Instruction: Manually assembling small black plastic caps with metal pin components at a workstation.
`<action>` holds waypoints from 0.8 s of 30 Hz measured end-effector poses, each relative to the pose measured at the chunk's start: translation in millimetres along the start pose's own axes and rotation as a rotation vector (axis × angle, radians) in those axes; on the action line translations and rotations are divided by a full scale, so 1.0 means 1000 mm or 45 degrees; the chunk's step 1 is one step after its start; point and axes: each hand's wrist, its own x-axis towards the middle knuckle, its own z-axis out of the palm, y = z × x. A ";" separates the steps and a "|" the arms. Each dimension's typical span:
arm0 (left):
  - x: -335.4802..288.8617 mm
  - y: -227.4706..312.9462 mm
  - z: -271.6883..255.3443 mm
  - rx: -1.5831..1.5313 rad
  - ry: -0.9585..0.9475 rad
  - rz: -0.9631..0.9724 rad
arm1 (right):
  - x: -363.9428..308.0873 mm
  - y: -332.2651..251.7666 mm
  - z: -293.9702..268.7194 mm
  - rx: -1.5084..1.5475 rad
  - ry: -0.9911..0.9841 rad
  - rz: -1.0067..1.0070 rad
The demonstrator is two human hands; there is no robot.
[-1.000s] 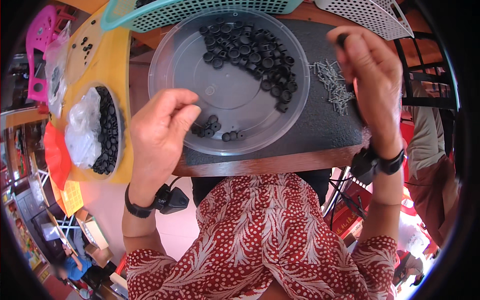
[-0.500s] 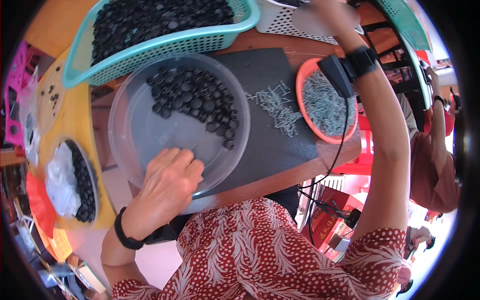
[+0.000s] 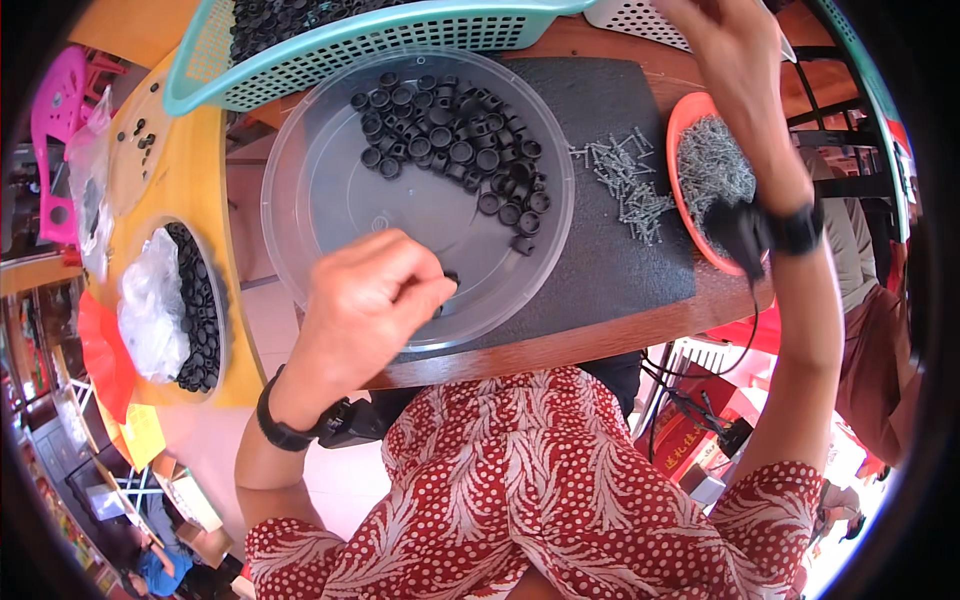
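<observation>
My left hand [image 3: 375,300] is closed over the near part of a clear round plastic tub [image 3: 330,215], pinching a small black plastic cap [image 3: 451,278] that shows at its fingertips. Several more round black caps [image 3: 440,140] lie loose in the tub's far and right parts. Toward the upper right, my right hand [image 3: 735,75] reaches past an orange bowl [image 3: 680,180] to a white perforated basket [image 3: 640,22]. Its fingers look spread and partly leave the picture at the top; nothing shows in them. Silver screws [image 3: 715,160] fill the orange bowl.
A loose pile of screws [image 3: 630,185] rests on a black mat [image 3: 590,100] between tub and bowl. Behind the tub stands a teal basket [image 3: 400,45] of black parts. On a yellow table to the left is a tray [image 3: 200,330] of black caps with a plastic bag [image 3: 152,310].
My left hand has turned and lifted slightly, and a black cap now shows at its fingertips. My right hand, blurred before, remains at the upper right. The whole view has shifted.
</observation>
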 end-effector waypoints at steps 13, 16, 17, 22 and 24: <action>-0.015 0.018 0.009 -0.986 0.293 -0.272 | -0.119 -0.115 0.054 1.048 -0.218 0.352; -0.020 0.023 0.012 -0.987 0.315 -0.260 | -0.121 -0.121 0.054 1.285 -0.218 0.645; -0.020 0.024 0.013 -1.026 0.311 -0.260 | -0.122 -0.122 0.054 1.283 -0.217 0.646; -0.021 0.019 0.016 -1.024 0.272 -0.187 | -0.124 -0.122 0.053 1.352 -0.244 0.767; -0.021 0.018 0.018 -0.989 0.272 -0.156 | -0.125 -0.122 0.052 1.334 -0.275 0.784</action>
